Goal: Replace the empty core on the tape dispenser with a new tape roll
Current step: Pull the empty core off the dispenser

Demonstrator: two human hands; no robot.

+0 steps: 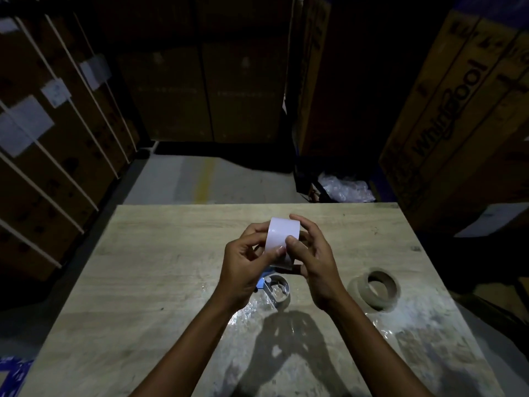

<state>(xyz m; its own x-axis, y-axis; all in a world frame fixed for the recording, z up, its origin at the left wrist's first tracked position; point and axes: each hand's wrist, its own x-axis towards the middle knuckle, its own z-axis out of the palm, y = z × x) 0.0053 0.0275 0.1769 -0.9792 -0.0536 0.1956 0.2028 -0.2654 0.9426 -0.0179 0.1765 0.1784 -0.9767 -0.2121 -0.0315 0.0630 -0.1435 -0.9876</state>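
Observation:
Both of my hands hold a white tape roll (282, 239) upright above the middle of the wooden table (160, 253). My left hand (246, 265) grips its left side, thumb pressed on the outer face. My right hand (312, 259) wraps the right side, its thumb also on the face. Below the hands, the tape dispenser (276, 289) lies on the table with a blue part and a metal frame; my hands hide much of it. The empty brown cardboard core (379, 289) lies flat to the right.
Crumpled clear plastic film (257, 310) lies on the table near the dispenser. Tall cardboard boxes (463, 110) stand around the table. A bin with plastic wrap (343, 186) sits on the floor beyond the far edge.

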